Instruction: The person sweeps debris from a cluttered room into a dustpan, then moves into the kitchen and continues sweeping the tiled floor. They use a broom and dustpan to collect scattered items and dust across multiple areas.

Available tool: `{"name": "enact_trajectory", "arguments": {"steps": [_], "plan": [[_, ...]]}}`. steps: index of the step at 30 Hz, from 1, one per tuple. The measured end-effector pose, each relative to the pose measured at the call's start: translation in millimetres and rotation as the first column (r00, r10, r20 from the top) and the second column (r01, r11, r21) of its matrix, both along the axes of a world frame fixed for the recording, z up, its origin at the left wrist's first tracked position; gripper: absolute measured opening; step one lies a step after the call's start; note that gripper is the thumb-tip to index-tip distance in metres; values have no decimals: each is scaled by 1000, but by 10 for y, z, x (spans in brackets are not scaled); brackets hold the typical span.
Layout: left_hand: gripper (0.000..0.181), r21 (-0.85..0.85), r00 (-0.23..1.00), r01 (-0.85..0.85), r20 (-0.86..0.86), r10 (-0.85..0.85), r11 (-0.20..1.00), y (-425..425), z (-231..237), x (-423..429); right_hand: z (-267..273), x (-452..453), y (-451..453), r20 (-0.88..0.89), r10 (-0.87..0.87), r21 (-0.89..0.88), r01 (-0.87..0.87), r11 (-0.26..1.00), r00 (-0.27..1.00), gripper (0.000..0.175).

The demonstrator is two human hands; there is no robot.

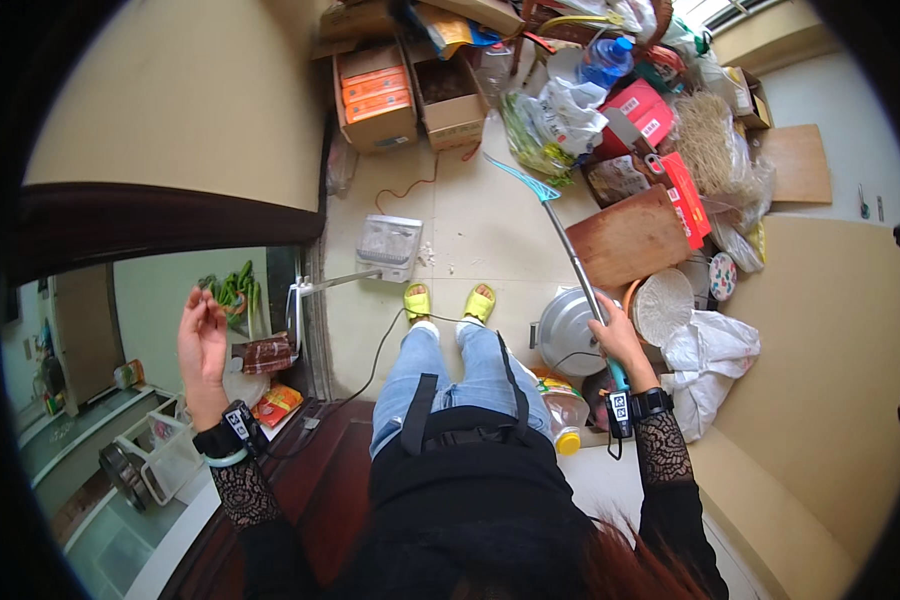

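My right hand [616, 334] is closed around the metal handle of a broom [574, 255], near its turquoise grip. The broom's light-blue head is off the hand's far end, over the tiled floor left of a wooden board [634, 236]. My left hand [204, 337] is raised on the left, palm up and fingers loosely curled, with nothing in it. A long-handled dustpan [390, 246] stands on the floor ahead of my feet; its handle reaches left to the doorway. White crumbs of debris [442, 259] lie just right of the dustpan.
Cardboard boxes [381, 133] stand at the far wall. Bags, a blue-capped water bottle [606, 61] and leafy vegetables [532, 139] crowd the right. A lidded metal pot [574, 330] and an oil bottle [566, 420] are by my right leg. A dark door [307, 480] is at lower left.
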State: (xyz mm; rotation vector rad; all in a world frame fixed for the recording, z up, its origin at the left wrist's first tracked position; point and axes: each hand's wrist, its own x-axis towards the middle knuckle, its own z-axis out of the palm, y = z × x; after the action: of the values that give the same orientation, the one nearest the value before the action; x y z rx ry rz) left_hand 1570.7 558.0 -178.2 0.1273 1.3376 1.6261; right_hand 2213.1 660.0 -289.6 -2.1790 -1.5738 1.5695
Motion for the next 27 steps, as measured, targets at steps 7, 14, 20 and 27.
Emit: {"name": "enact_trajectory", "arguments": {"steps": [7,14,20,27], "plan": [[29,-333,992,18,-115,-59,943,-416,-631,69,-159,210,258,-102,-64,-50,60,997,993,61],[62,-599,871,52,-364,-330,799,-501,-1178,393,-650,89,609,-121,-81,-82,71,994,989,59],[70,-710,716,233,-337,-611,665,-275,-1691,472,-1511,-270,472,-240,-348,-238,293,926,906,57],[28,-692,307,-23,-691,-654,721,-182,-1982,592,-2426,-1022,545,-151,-607,-331,539,774,780,47]]}}
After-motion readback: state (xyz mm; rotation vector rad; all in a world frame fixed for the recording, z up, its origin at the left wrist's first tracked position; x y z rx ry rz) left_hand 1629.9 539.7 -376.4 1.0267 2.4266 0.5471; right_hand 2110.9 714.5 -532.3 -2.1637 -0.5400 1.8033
